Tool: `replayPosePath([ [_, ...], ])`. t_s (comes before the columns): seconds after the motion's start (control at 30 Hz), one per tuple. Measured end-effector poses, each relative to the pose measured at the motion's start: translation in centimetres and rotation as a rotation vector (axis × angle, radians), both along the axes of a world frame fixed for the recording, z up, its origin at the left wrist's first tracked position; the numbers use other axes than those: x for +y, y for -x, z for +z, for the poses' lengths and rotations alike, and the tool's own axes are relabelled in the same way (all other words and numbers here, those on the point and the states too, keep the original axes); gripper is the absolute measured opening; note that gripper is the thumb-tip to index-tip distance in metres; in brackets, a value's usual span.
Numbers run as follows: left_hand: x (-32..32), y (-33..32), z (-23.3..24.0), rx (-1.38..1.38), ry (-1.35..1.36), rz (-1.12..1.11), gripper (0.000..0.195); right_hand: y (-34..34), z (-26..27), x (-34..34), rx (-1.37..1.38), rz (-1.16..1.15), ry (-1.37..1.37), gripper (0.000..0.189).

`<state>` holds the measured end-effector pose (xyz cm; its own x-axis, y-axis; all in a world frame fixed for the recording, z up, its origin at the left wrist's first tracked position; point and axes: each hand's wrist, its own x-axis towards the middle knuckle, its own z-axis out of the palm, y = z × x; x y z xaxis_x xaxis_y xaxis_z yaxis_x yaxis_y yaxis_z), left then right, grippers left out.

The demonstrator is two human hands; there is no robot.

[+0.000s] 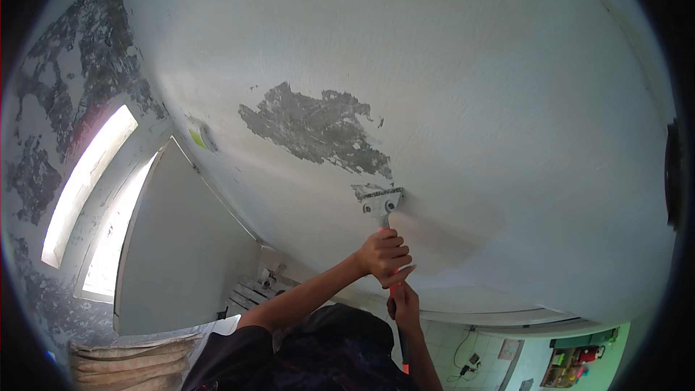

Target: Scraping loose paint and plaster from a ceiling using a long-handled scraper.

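A long-handled scraper [382, 202] with a wide blade, a grey metal head and two bolts rests against a large white painted surface [488, 119], which looks like a ceiling. My left hand [384, 255] grips its red-orange handle just below the head. Lower on the same handle, my right hand [404, 304] is closed around it. The handle's dark lower part runs down past my right wrist. Just above the blade lies a rough grey patch [326, 125] of bared surface with ragged edges. A smaller scraped spot touches the blade's left end.
At left, a wall with peeled grey areas [103, 27] holds a bright window [89, 190]. Beside it stands a pale door or panel [184, 244]. Bunched beige cloth [133, 361] is at lower left. A cable [464, 347] hangs on tiles, and a shelf [564, 366] with items is at lower right.
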<state>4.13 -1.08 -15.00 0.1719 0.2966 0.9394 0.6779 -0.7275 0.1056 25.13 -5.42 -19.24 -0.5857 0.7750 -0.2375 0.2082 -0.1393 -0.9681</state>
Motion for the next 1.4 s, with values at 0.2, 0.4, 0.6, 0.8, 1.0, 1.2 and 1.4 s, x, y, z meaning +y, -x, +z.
replayPosePath([
  [0.2, 0.2, 0.5, -0.8, 0.031, -0.026, -0.034, 0.021, 1.7, -1.0, -0.9, -0.16, -0.096, -0.232, 0.044],
  [0.4, 0.2, 0.5, -0.7, 0.015, -0.009, -0.029, 0.022, 1.3, 0.5, -1.1, -0.24, -0.098, -0.248, 0.043],
  [0.6, 0.5, -0.2, 0.0, -0.09, -0.016, 0.005, 0.029, 0.4, 5.3, -0.4, -0.434, -0.055, -0.329, 0.038],
  [0.8, 1.6, -2.6, 2.6, -0.356, -0.123, 0.045, 0.03, 0.0, 14.1, 0.5, -0.647, -0.06, -0.446, 0.032],
  [1.0, 2.1, -3.0, 4.0, -0.536, -0.156, 0.145, 0.029, 1.2, 19.0, 1.4, -0.735, -0.006, -0.526, 0.033],
  [1.2, 0.8, -1.2, 1.6, -0.294, -0.073, 0.086, 0.03, -0.1, 7.9, -0.3, -0.515, -0.141, -0.348, 0.04],
  [1.4, 0.0, 1.7, -0.8, -0.012, 0.014, -0.023, 0.027, 2.8, -1.1, -1.4, -0.245, -0.18, -0.326, 0.053],
])
